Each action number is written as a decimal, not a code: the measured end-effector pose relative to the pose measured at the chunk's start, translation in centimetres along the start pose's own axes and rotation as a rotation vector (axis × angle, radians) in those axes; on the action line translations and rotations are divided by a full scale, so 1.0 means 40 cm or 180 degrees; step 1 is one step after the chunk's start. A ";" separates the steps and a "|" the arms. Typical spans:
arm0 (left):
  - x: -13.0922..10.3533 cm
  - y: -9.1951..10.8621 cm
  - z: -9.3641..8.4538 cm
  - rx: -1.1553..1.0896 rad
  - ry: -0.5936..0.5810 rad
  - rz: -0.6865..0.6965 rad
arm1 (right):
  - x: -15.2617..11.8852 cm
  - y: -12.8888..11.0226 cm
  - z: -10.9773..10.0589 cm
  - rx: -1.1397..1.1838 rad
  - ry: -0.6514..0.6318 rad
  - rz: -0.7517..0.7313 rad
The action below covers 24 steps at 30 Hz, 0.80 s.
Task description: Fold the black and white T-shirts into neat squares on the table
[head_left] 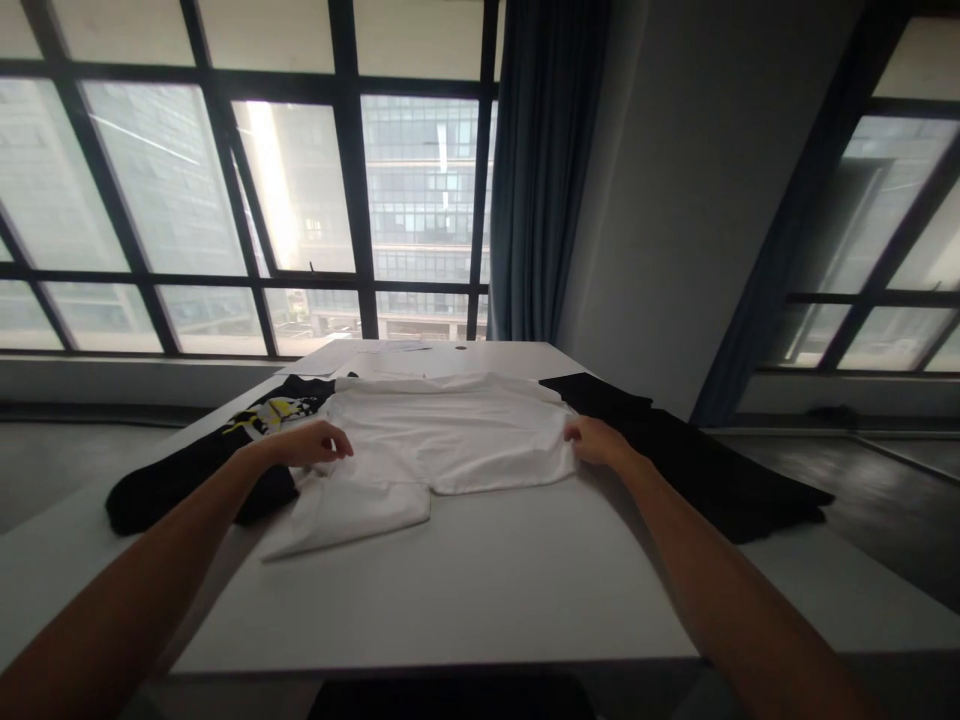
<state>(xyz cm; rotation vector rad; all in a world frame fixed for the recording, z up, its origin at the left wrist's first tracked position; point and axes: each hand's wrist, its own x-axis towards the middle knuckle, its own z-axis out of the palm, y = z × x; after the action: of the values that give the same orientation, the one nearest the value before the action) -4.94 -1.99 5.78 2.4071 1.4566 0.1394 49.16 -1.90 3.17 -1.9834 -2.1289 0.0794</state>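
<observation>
A white garment lies spread on the white table, with one part folded out toward the front left. My left hand is over its left side, fingers curled, thumb and fingertips close together; whether cloth is between them is too small to tell. At the garment's right edge, my right hand pinches the white fabric. Beside my left forearm is a black garment with a yellow and white print. Another black cloth lies to the right, beyond my right forearm.
Flat pale sheets and a thin dark item lie at the table's far end, near a small round dark spot. Windows, a blue curtain and a pillar stand behind.
</observation>
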 end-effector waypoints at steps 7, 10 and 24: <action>-0.111 -0.026 0.051 -0.0275 -0.0488 0.0241 | -0.030 0.024 0.040 0.0693 -0.0468 -0.0374; -0.093 -0.023 0.083 -0.0015 -0.0369 0.0298 | -0.024 0.002 0.046 0.0578 -0.0166 -0.0719; -0.051 0.044 0.078 -0.0997 0.1529 0.0184 | -0.045 0.025 -0.033 0.1228 0.1009 -0.0284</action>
<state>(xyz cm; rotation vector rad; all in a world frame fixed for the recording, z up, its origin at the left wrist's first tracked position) -3.65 -5.23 3.58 2.2435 1.4147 0.9413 50.51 -3.76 4.02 -1.5639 -1.8340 0.1386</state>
